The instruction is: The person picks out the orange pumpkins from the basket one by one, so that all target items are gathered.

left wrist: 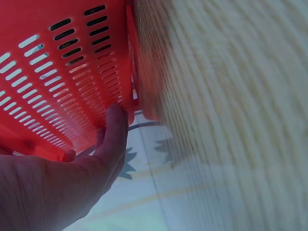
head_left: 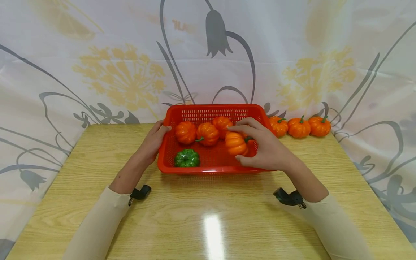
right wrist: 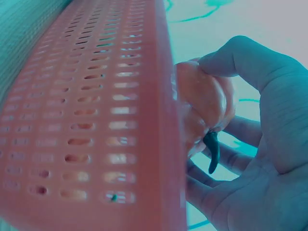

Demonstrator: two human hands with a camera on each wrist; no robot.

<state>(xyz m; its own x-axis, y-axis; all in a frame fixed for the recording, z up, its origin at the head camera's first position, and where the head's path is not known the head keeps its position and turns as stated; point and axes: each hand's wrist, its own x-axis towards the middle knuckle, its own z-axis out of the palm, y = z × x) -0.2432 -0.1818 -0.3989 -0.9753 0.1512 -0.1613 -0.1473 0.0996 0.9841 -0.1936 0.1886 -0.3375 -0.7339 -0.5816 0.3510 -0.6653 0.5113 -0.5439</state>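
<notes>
A red plastic basket with slotted walls stands on the wooden table. My left hand holds its left side, thumb over the rim and fingers along the outer wall, as the left wrist view shows. In my right hand an orange toy pumpkin is pinched between thumb and fingers, over the basket's right part. Its dark green stem points toward the palm in the right wrist view. Inside the basket lie several orange pumpkins and a green pumpkin at the front left. Orange shows behind my right hand, partly hidden.
Three more orange pumpkins sit in a row on the table, right of the basket near the back edge. Behind the table hangs a flower-patterned cloth. A small black camera is on each wrist.
</notes>
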